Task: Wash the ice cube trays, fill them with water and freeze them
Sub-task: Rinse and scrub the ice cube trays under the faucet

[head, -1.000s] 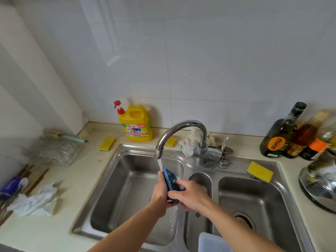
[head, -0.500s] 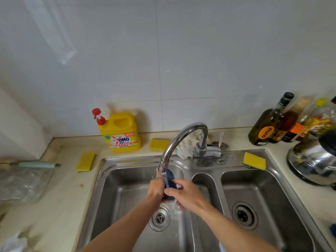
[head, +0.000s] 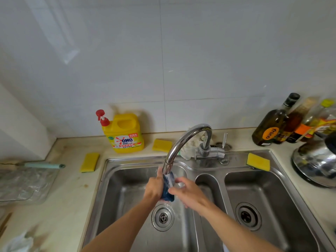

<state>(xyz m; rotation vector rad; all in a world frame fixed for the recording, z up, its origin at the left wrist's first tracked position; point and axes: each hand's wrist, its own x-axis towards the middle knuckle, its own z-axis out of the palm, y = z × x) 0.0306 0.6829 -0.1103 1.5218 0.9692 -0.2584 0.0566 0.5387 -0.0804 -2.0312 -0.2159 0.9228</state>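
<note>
Left hand (head: 154, 188): we note fingers wrapped round the left edge of the blue ice cube tray (head: 167, 192), gripping it on end.
Right hand (head: 190, 193): thumb and curled fingers pinch the tray's opposite edge.
Tray: between both hands, upright, directly under the faucet spout (head: 168, 167); running water strikes its upper end.
Drain (head: 162, 217): just below the hands, in the left sink basin (head: 116, 197).
OMO detergent jug (head: 125, 135): well beyond the left hand, against the wall.
Yellow sponge (head: 258, 161): beyond the right hand, on the sink rim.
Oil bottles (head: 272, 124): far right of the right hand; labels partly blurred.
</note>
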